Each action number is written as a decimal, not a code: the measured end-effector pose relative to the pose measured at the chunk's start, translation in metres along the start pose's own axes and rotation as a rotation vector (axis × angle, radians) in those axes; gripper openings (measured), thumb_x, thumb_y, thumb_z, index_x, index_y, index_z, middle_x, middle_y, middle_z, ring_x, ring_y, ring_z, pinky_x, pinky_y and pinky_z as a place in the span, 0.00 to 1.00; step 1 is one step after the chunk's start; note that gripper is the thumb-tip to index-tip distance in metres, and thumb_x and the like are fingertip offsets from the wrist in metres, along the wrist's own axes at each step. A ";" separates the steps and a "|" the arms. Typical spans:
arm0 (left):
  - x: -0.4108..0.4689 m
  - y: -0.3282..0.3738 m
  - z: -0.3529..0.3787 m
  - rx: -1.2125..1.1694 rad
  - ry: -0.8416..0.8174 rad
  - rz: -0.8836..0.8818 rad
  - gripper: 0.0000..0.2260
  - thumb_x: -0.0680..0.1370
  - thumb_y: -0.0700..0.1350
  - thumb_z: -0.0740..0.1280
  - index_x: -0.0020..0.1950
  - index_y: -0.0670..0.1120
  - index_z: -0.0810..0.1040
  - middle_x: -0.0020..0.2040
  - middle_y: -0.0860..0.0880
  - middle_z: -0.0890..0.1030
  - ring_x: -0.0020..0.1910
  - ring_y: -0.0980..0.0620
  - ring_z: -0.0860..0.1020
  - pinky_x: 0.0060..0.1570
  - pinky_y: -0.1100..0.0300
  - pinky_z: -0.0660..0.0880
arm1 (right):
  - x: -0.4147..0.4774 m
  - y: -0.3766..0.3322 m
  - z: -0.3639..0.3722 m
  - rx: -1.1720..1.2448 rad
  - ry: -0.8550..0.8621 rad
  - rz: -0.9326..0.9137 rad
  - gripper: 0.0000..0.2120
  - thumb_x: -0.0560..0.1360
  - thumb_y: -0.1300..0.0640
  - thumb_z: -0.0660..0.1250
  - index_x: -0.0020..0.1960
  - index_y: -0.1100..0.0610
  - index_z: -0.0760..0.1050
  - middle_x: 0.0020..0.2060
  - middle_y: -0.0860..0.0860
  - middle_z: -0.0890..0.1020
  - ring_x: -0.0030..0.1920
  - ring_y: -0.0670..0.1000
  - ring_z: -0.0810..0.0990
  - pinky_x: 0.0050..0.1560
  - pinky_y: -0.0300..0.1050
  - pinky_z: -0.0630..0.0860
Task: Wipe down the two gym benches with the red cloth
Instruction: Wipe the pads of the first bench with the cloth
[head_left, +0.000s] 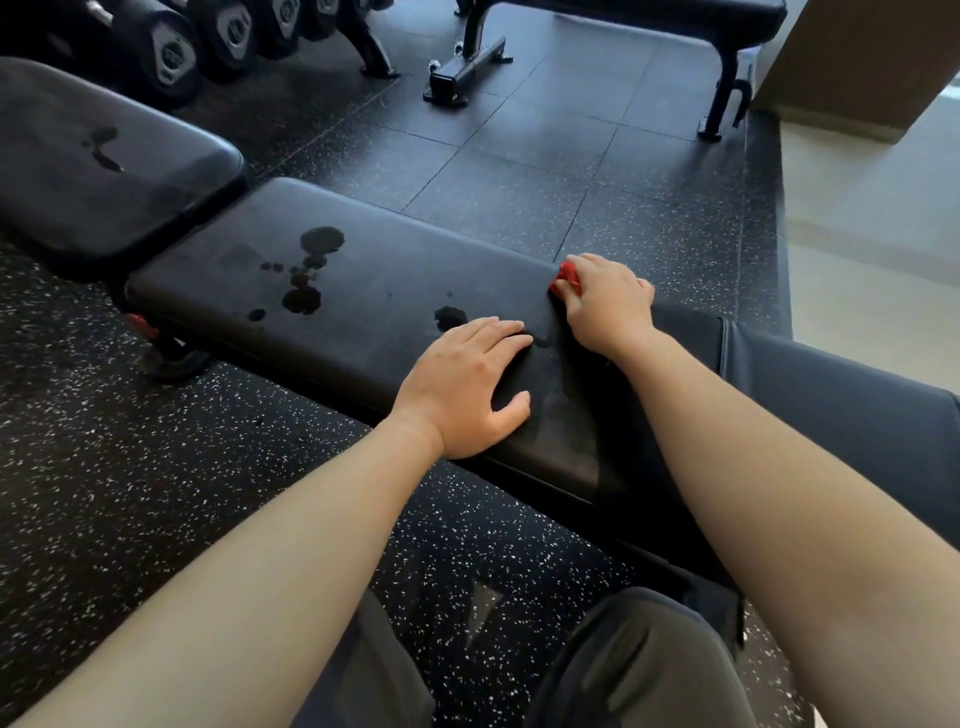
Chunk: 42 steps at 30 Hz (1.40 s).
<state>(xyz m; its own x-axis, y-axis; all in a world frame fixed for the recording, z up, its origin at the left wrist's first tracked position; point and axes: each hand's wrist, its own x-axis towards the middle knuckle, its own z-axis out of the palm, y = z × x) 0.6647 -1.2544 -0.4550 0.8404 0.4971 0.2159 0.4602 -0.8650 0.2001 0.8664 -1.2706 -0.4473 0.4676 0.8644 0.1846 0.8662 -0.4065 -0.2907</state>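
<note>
Now right grip (605, 301) clutches red cloth (567, 278) at the bench (395, 260) edge; left grip (467, 384) rests flat, released.

Bench pad (363, 291): smooth, matt black vinyl, wet-spotted. Red cloth (567, 275): soft fabric. Floor (130, 467): speckled rubber. Far bench frame (470, 57): black metal.

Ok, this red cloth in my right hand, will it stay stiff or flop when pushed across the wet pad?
Probably floppy: the red cloth is scrunched almost wholly inside your right hand, so it likely holds no shape. Probably light too, being so compact. Over the wet patches on the bench pad it may drag once soaked.
</note>
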 end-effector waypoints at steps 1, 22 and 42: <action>0.000 0.000 0.000 0.002 0.001 -0.002 0.30 0.72 0.60 0.52 0.69 0.46 0.70 0.70 0.50 0.70 0.70 0.49 0.66 0.71 0.57 0.57 | 0.000 -0.001 0.000 -0.001 -0.003 0.003 0.09 0.78 0.50 0.58 0.51 0.52 0.73 0.54 0.50 0.77 0.57 0.56 0.73 0.52 0.50 0.63; -0.001 0.002 -0.001 -0.041 0.007 -0.023 0.30 0.71 0.59 0.52 0.69 0.47 0.71 0.70 0.50 0.70 0.70 0.49 0.66 0.71 0.57 0.58 | -0.037 -0.002 -0.001 0.030 0.054 -0.045 0.13 0.77 0.50 0.59 0.60 0.51 0.73 0.58 0.46 0.76 0.62 0.51 0.71 0.57 0.51 0.63; 0.000 0.001 -0.001 -0.034 0.023 -0.006 0.29 0.71 0.59 0.54 0.68 0.47 0.71 0.69 0.50 0.71 0.69 0.50 0.67 0.69 0.58 0.60 | -0.051 -0.002 -0.012 0.043 -0.023 -0.101 0.11 0.78 0.51 0.59 0.57 0.52 0.73 0.56 0.48 0.76 0.61 0.53 0.71 0.57 0.52 0.63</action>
<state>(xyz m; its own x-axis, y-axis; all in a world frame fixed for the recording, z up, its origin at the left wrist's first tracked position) 0.6647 -1.2552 -0.4540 0.8309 0.5037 0.2365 0.4545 -0.8595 0.2337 0.8426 -1.3177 -0.4453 0.3738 0.9072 0.1931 0.9001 -0.3046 -0.3115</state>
